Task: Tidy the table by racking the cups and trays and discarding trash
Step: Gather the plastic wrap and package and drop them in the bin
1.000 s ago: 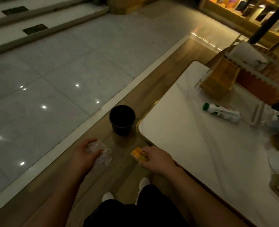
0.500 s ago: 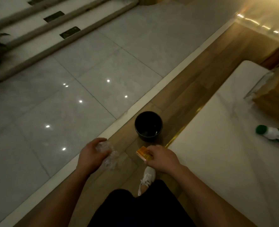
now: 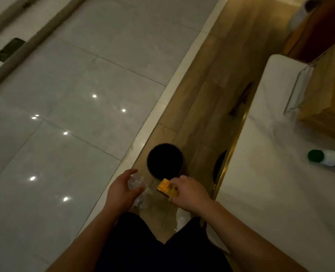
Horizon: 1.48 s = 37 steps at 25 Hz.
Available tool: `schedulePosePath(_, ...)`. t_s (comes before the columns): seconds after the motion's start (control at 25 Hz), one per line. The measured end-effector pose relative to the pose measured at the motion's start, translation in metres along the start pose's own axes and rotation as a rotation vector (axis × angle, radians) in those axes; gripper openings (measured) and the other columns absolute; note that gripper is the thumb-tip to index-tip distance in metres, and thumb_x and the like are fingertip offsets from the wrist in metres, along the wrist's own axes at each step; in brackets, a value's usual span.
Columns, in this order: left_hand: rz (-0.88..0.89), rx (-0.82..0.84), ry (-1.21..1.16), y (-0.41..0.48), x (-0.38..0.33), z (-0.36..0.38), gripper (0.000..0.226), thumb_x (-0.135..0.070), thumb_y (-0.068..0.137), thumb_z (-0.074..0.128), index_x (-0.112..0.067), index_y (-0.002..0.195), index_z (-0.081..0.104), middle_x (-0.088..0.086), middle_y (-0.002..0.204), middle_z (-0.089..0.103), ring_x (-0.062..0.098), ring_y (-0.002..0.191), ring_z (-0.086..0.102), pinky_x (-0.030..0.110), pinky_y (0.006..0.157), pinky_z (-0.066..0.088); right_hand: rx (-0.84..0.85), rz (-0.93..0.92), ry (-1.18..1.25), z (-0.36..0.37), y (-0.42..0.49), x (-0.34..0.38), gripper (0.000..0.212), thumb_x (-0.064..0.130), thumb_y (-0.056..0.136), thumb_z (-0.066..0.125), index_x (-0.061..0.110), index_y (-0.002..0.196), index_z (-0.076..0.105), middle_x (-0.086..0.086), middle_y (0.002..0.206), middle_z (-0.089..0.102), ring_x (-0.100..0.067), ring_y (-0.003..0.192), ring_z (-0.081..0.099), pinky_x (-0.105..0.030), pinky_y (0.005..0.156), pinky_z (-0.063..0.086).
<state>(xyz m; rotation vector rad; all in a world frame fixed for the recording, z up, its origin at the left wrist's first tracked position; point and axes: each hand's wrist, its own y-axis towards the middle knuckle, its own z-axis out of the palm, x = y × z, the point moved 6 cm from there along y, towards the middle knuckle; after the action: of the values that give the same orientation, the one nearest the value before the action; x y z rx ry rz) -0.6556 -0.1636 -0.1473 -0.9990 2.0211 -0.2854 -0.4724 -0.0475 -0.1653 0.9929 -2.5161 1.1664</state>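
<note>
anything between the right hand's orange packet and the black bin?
Nothing. In the head view the orange packet in the right hand sits just short of the black bin; no object between.

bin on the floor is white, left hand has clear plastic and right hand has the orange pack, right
Not quite: the bin is black, not white, as the head view shows. The rest holds: it stands on the floor, the left hand has the clear plastic and the right hand has the orange pack.
</note>
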Motion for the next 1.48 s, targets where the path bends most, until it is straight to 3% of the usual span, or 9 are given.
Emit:
schedulePosePath(0.24, 0.033, 0.175, 0.044, 0.146, 0.023, 0.032, 0.043, -0.040, 0.073, 0.081, -0.025, 0.110, 0.064, -0.015, 0.091, 0.060, 0.013, 0.086, 0.062, 0.010, 0.063, 0.038, -0.049, 0.468, 0.408, 0.028, 0.086, -0.023, 0.036, 0.046, 0.076, 0.070, 0.029, 0.106, 0.060, 0.003, 0.104, 0.061, -0.019, 0.094, 0.062, -0.040, 0.082, 0.054)
schedulePosePath(0.4, 0.016, 0.259, 0.104, 0.213, 0.046, 0.093, 0.061, -0.042, 0.076, 0.079, -0.019, 0.128, 0.057, 0.009, 0.122, 0.055, 0.024, 0.101, 0.058, 0.028, 0.079, 0.042, -0.059, 0.677, 0.620, 0.077, 0.153, -0.058, 0.035, 0.040, 0.080, 0.071, 0.026, 0.111, 0.060, 0.001, 0.106, 0.066, -0.020, 0.091, 0.064, -0.040, 0.082, 0.055)
schedulePosePath(0.64, 0.218, 0.289, 0.310, 0.302, 0.084, 0.218, 0.056, -0.032, 0.085, 0.071, -0.016, 0.135, 0.051, 0.016, 0.130, 0.049, 0.035, 0.114, 0.052, 0.044, 0.092, 0.049, -0.124, 0.866, 0.702, 0.151, 0.249, -0.153, 0.023, 0.032, 0.083, 0.070, 0.025, 0.101, 0.058, -0.004, 0.103, 0.064, -0.028, 0.092, 0.062, -0.048, 0.084, 0.055)
schedulePosePath(0.76, 0.398, 0.250, 0.496, 0.326, 0.093, 0.258, 0.059, -0.032, 0.085, 0.071, -0.013, 0.137, 0.049, 0.018, 0.131, 0.049, 0.038, 0.120, 0.047, 0.048, 0.097, 0.043, -0.174, 0.890, 0.724, 0.170, 0.282, -0.174, 0.016, 0.029, 0.084, 0.067, 0.029, 0.094, 0.054, -0.005, 0.102, 0.063, -0.028, 0.088, 0.062, -0.047, 0.080, 0.056)
schedulePosePath(0.88, 0.455, 0.201, 0.701, 0.342, 0.108, 0.284, 0.069, -0.043, 0.084, 0.069, -0.018, 0.142, 0.043, 0.016, 0.139, 0.047, 0.037, 0.132, 0.040, 0.059, 0.110, 0.031, -0.236, 0.892, 0.647, 0.184, 0.305, -0.188, 0.028, 0.031, 0.084, 0.066, 0.026, 0.111, 0.059, -0.007, 0.114, 0.056, -0.032, 0.095, 0.060, -0.046, 0.082, 0.055)
schedulePosePath(1.0, 0.446, 0.200, 0.793, 0.352, 0.121, 0.300, 0.076, -0.058, 0.084, 0.062, -0.020, 0.145, 0.038, 0.017, 0.147, 0.042, 0.038, 0.141, 0.031, 0.068, 0.113, 0.021, -0.247, 0.876, 0.628, 0.195, 0.314, -0.194, 0.037, 0.030, 0.086, 0.067, 0.023, 0.121, 0.058, -0.009, 0.123, 0.051, -0.033, 0.101, 0.059, -0.046, 0.086, 0.054)
schedulePosePath(1.16, 0.422, 0.223, 0.869, 0.363, 0.127, 0.309, 0.092, -0.083, 0.080, 0.032, -0.023, 0.150, 0.033, 0.018, 0.158, 0.029, 0.040, 0.149, 0.017, 0.072, 0.111, 0.007, -0.271, 0.830, 0.692, 0.201, 0.314, -0.200, 0.042, 0.030, 0.089, 0.065, 0.018, 0.128, 0.057, -0.008, 0.134, 0.049, -0.031, 0.112, 0.057, -0.036, 0.090, 0.048)
schedulePosePath(1.32, 0.414, 0.258, 0.837, 0.360, 0.118, 0.298, 0.086, -0.074, 0.082, 0.028, -0.024, 0.151, 0.031, 0.014, 0.160, 0.028, 0.038, 0.150, 0.013, 0.070, 0.114, 0.009, -0.254, 0.840, 0.735, 0.194, 0.304, -0.197, 0.040, 0.025, 0.090, 0.064, 0.019, 0.129, 0.056, -0.008, 0.137, 0.048, -0.030, 0.113, 0.057, -0.037, 0.089, 0.050)
schedulePosePath(1.48, 0.399, 0.340, 0.874, 0.345, 0.093, 0.266, 0.078, -0.059, 0.084, 0.045, -0.023, 0.151, 0.028, 0.016, 0.158, 0.030, 0.038, 0.148, 0.018, 0.064, 0.115, 0.017, -0.183, 0.813, 0.755, 0.172, 0.287, -0.186, 0.045, 0.025, 0.089, 0.065, 0.020, 0.132, 0.054, -0.011, 0.136, 0.051, -0.031, 0.115, 0.056, -0.043, 0.094, 0.052)
